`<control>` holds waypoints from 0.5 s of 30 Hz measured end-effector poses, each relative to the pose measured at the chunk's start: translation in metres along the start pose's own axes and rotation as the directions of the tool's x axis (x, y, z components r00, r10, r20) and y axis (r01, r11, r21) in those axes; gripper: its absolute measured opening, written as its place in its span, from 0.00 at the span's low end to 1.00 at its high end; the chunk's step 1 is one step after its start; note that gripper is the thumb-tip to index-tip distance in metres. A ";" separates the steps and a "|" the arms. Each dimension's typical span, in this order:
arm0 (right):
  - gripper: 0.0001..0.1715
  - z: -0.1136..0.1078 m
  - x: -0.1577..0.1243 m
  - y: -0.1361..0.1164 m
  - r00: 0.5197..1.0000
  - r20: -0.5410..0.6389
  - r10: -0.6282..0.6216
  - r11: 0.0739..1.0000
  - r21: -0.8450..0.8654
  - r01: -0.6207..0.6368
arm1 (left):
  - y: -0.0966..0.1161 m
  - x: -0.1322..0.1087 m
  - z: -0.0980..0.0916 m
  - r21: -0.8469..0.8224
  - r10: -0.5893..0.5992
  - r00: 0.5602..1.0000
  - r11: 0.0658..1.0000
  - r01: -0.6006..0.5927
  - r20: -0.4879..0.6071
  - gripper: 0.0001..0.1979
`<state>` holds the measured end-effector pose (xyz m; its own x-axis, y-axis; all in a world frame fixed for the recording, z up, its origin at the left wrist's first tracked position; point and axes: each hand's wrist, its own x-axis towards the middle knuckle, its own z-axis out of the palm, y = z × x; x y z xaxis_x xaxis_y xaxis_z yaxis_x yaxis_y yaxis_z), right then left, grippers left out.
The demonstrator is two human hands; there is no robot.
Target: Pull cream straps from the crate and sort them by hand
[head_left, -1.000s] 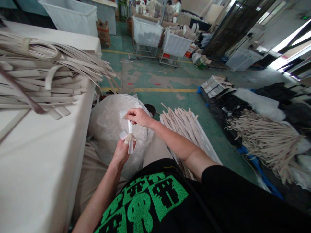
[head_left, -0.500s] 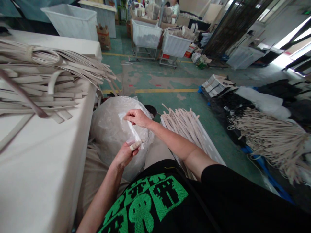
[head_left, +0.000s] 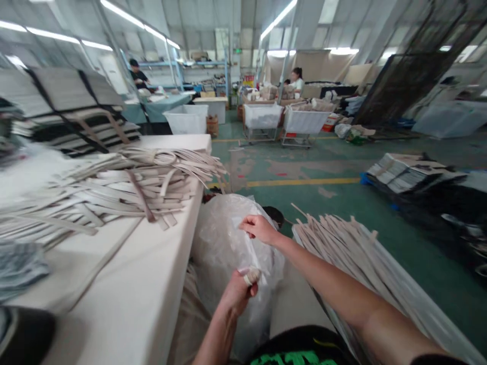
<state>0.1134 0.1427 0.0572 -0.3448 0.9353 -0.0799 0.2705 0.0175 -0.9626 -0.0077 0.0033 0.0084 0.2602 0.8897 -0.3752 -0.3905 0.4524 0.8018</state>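
A thin white strip, perhaps film or tissue [head_left: 251, 249], stretches between my hands above a big clear plastic bag [head_left: 215, 228]. Its upper end is pinched by my right hand [head_left: 261, 229], fingers closed. Lower down, my left hand [head_left: 238, 293] grips the other end between thumb and curled fingers. Beige tape [head_left: 251, 276] is wrapped round a digit of that hand, apparently the thumb. The bag bulges at my lap; what it contains cannot be made out. The strip's exact edges blur into the bag behind it.
To the left, a white-covered table [head_left: 125, 294] bears a heap of beige straps [head_left: 152, 187]. More straps [head_left: 342, 243] fill a long pale bin [head_left: 422, 299] at my right. Wheeled white carts [head_left: 262, 116] stand farther off. Two or more people work at the back.
The head view has tilted up and turned left, bringing more of the room into sight. Both hands keep hold of the white strip in nearly the same pose.
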 end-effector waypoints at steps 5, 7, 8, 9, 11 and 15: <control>0.13 -0.001 0.013 -0.003 1.000 0.019 0.023 1.000 0.015 -0.023 | -0.002 0.008 0.003 -0.078 0.023 0.993 0.996 -0.032 -0.112 0.36; 0.13 0.001 0.018 -0.007 0.998 0.050 0.026 0.999 -0.020 -0.025 | -0.002 0.008 0.003 -0.117 0.018 0.989 0.993 -0.035 -0.150 0.34; 0.13 0.002 0.022 -0.010 0.997 0.073 0.035 0.999 -0.045 -0.031 | -0.002 0.008 0.004 -0.139 0.010 0.988 0.990 -0.032 -0.153 0.33; 0.12 0.004 0.026 -0.014 0.995 0.094 0.039 0.997 -0.075 -0.032 | -0.002 0.009 0.004 -0.164 0.004 0.989 0.986 -0.029 -0.150 0.32; 0.12 0.010 0.039 -0.024 0.994 0.113 0.006 0.985 -0.170 0.013 | -0.003 0.010 0.004 -0.222 -0.005 0.990 0.975 -0.027 -0.144 0.32; 0.11 0.033 0.079 -0.057 0.956 0.087 -0.281 0.838 -0.463 0.288 | -0.004 0.015 0.008 -0.349 -0.026 0.979 0.936 -0.048 -0.204 0.34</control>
<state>0.0406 0.2039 0.0975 -0.4840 0.8582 0.1712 0.5432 0.4480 -0.7101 0.0047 0.0140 0.0034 0.0846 0.8716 -0.4829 -0.6863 0.4023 0.6059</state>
